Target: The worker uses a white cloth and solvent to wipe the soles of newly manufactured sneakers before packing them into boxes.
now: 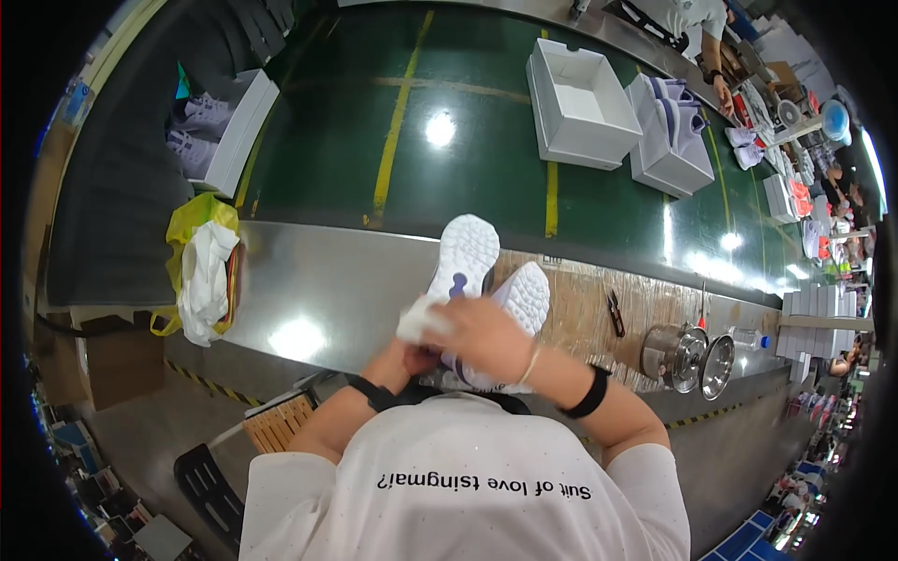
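A pair of white-soled sneakers is in front of me, soles turned up. The left sneaker (467, 245) has a purple patch in its sole; the other sneaker (526, 297) lies tilted beside it on the cardboard. My left hand (418, 359) is closed around the near end of the left sneaker, its fingers partly hidden. My right hand (488, 338) crosses above it, closed on a white cloth (423, 319) pressed against that sneaker. Motion blurs the cloth and fingers.
Beyond the metal ledge (309, 271) runs a green conveyor belt (468, 140) with an open white box (585, 112) and boxed sneakers (672, 131). Small snips (615, 313), a metal pot (675, 355) and a bottle (745, 338) stand right. A yellow bag (199, 215) hangs left.
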`<state>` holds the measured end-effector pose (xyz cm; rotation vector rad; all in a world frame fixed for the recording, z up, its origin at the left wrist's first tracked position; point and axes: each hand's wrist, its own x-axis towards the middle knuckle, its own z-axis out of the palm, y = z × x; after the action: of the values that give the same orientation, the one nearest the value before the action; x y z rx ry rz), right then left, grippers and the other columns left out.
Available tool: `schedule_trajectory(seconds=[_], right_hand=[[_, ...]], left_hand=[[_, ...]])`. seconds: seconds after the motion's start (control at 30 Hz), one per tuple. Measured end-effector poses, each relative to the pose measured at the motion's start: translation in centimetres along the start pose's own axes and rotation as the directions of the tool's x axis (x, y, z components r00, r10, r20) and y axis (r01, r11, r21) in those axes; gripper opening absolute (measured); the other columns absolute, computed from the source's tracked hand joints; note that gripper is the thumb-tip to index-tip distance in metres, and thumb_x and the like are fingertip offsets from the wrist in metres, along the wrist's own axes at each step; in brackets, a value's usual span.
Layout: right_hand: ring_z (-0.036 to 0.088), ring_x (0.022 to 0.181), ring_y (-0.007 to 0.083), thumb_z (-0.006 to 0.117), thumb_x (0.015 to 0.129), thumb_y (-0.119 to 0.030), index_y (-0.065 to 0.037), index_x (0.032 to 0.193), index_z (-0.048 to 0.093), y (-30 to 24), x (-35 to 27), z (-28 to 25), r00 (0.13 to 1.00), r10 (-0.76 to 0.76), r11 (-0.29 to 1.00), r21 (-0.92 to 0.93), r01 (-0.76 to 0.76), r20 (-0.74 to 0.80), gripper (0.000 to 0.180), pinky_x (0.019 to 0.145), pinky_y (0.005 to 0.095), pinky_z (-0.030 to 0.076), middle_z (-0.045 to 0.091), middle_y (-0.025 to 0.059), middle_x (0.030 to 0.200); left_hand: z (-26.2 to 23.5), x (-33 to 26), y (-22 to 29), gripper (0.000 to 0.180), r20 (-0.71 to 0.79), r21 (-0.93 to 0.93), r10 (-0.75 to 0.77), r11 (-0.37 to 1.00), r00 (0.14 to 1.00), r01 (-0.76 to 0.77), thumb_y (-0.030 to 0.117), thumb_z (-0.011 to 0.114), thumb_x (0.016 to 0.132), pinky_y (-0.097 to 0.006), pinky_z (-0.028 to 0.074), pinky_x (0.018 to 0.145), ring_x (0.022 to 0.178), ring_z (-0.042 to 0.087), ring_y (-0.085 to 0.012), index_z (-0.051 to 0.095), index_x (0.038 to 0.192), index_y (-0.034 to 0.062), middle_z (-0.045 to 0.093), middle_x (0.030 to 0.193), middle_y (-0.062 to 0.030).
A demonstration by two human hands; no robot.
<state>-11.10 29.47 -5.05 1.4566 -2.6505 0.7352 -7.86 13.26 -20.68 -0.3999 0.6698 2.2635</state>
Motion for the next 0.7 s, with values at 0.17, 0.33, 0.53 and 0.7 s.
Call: schedule_trajectory(seconds=[0.17,0.33,0.53,0.7], right_hand=[[0.052,0.089,0.0261,0.059,0.068,-0.010,-0.018,0.100,0.061,7.4,1.5,1.5,0.981,0.189,0.975,-0.113,-0.192,-0.038,0.033,0.075,0.0358,0.044,0.054,0.0093,0.106],[0.054,0.088,0.0265,0.058,0.071,-0.016,-0.019,0.090,0.065,17.5,2.7,3.0,0.904,0.426,0.855,-0.338,-0.393,0.027,0.020,0.073,0.0371,0.046,0.057,0.0071,0.098],[0.055,0.095,0.0271,0.063,0.065,-0.010,-0.021,0.101,0.062,8.3,5.0,2.3,0.983,0.056,0.996,0.053,-0.066,0.173,0.037,0.081,0.0380,0.047,0.055,0.0086,0.110],[0.054,0.091,0.0276,0.060,0.067,-0.008,-0.017,0.093,0.064,16.4,3.0,2.3,0.921,0.389,0.918,-0.081,-0.388,0.002,0.028,0.077,0.0372,0.046,0.057,0.0080,0.100]], left_hand=[[3.0,0.1,0.9,0.066,-0.231,-0.140,-0.278,0.958,0.933,0.251,0.062,0.037,0.083,-0.039,0.042,0.093,0.111,0.049,-0.0218,0.045,0.125,0.0118,0.050,0.124,-0.0057],[0.7,0.7,0.0,0.071,-0.179,-0.174,-0.279,0.953,0.943,0.249,0.064,0.041,0.079,-0.040,0.041,0.094,0.110,0.050,-0.0218,0.044,0.125,0.0113,0.050,0.123,-0.0054],[0.6,0.2,0.1,0.064,-0.241,-0.182,-0.214,0.968,0.947,0.173,0.060,0.044,0.081,-0.041,0.041,0.093,0.108,0.051,-0.0221,0.044,0.124,0.0118,0.051,0.122,-0.0056],[0.9,0.6,0.9,0.055,-0.255,-0.237,-0.259,0.951,0.932,0.199,0.054,0.047,0.083,-0.043,0.042,0.091,0.105,0.053,-0.0227,0.050,0.119,0.0116,0.054,0.118,-0.0057]])
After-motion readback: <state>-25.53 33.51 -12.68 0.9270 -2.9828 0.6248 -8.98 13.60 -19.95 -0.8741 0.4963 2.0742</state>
